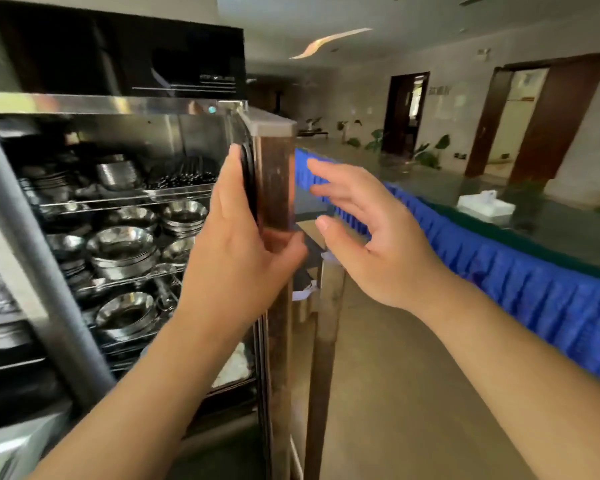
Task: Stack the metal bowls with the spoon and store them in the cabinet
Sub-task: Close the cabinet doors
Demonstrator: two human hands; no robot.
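Note:
The steel cabinet (118, 109) stands open on my left, its wire shelves packed with stacks of metal bowls (122, 247), more bowls (184, 216) and dark utensils (181, 180) on the upper shelf. My left hand (236, 251) grips the edge of the cabinet door (274, 181), fingers on the inner black seal and thumb on the outer face. My right hand (368, 230) hovers just right of the door edge, fingers spread, holding nothing. No spoon can be singled out.
A grey vertical post (32, 254) crosses the cabinet's left side. A long table with a blue pleated skirt (499, 271) and green top runs along the right, with a white box (485, 206) on it. Brown doors and plants stand at the far wall.

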